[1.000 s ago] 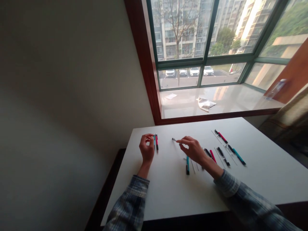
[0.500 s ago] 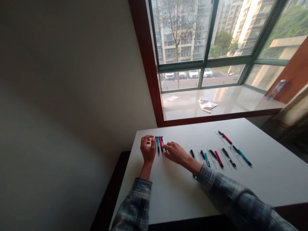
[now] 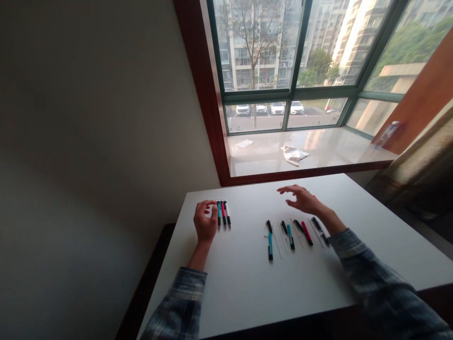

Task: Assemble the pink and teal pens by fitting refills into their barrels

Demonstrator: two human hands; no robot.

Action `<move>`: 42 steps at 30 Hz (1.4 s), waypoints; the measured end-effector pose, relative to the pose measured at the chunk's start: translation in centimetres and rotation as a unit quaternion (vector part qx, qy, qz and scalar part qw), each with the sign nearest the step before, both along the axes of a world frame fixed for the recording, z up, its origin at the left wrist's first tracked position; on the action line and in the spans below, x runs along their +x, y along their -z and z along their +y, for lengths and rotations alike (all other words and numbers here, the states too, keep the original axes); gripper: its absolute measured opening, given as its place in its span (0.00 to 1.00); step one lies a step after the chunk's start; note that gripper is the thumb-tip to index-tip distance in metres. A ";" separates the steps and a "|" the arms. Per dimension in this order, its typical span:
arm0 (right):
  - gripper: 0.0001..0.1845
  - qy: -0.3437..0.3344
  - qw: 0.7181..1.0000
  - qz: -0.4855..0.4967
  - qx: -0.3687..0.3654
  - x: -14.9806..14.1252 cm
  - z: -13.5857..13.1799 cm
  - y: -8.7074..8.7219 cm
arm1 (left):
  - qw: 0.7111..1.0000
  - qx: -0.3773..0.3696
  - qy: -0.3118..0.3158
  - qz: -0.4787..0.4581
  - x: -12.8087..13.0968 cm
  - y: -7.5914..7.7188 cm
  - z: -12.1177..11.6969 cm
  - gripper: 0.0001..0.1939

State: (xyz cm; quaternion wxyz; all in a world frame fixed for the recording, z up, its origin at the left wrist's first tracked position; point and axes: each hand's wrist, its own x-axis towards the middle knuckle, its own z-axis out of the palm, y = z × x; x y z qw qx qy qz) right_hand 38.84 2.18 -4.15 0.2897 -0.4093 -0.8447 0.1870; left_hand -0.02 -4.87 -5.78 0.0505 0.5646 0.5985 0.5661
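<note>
My left hand (image 3: pixel 205 223) rests at the table's left side, its fingers loosely curled with a gap at the thumb and nothing visible in them. Right beside it lie a teal pen (image 3: pixel 219 215), a red pen (image 3: pixel 223 216) and a white pen (image 3: pixel 228 216) in a row; the hand may cover more of the row. Over the table's back right, my right hand (image 3: pixel 300 198) hovers with fingers stretched out and empty. Below it are pens in parts: a teal barrel (image 3: pixel 270 244), a shorter teal barrel (image 3: pixel 290 237), a red barrel (image 3: pixel 307 233), black pieces and thin refills.
The white table (image 3: pixel 240 288) stands against the wall and below a window sill. Crumpled white wrapping (image 3: pixel 294 155) and a flat white piece (image 3: pixel 244 143) lie on the sill. A curtain (image 3: pixel 417 163) hangs at the right.
My right hand has left the row of whole pens and moved right, above the pen parts. My left hand stays by the row. The view has shifted slightly to the right.
</note>
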 end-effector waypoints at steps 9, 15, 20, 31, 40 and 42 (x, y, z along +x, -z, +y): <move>0.45 0.080 0.978 -0.161 -0.102 14.5 4.2 2.3 | 1.000 -0.008 0.008 0.024 0.2 0.5 0.7 0.08; 0.43 0.080 0.976 -0.158 -0.130 14.3 4.6 3.3 | 1.000 -0.020 0.011 0.013 0.0 0.9 1.0 0.09; 0.37 0.072 0.979 -0.146 -0.122 13.5 4.6 3.2 | 0.999 -0.019 0.018 0.018 0.0 1.0 1.0 0.08; 0.35 0.092 0.983 -0.012 0.161 6.3 -0.2 -0.6 | 0.992 -0.086 0.081 -0.039 4.2 0.0 0.3 0.10; 0.35 -0.059 0.982 0.038 0.176 -5.9 -5.6 -1.7 | 0.900 -0.201 0.336 -0.189 15.3 -2.3 -1.0 0.20; 0.35 -0.064 0.985 0.040 0.158 -5.8 -5.0 -1.5 | 0.898 -0.201 0.328 -0.213 15.2 -1.9 -0.7 0.19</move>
